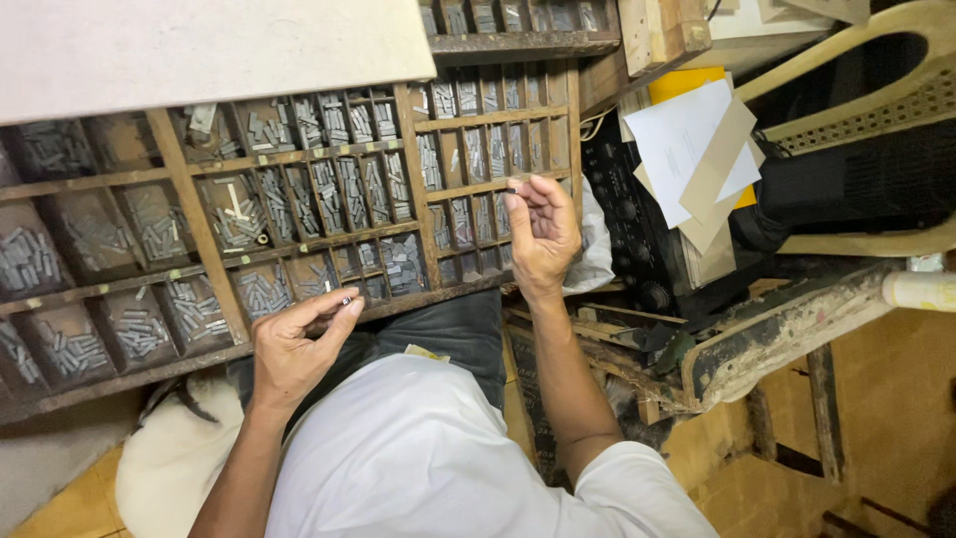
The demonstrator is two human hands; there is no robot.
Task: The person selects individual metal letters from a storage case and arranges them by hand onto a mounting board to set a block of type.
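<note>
Wooden type case [199, 229], its many compartments full of small grey metal sorts, filled the upper left of the frame. The left hand [294, 349] pinched one small sort [347, 299] at its fingertips over the case's lower edge, while the right hand [543, 234], fingers curled at centre, perhaps held something too small to tell. Such a light grip could let the sort slip into a wrong compartment.

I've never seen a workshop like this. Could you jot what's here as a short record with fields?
Setting: wooden compartment tray filled with small grey metal pieces
Left hand: pinches one small metal piece at the tray's near edge
Right hand: raised over the tray's right compartments, fingertips together
Clothing: white shirt
Nearby: loose papers, dark machine
</note>
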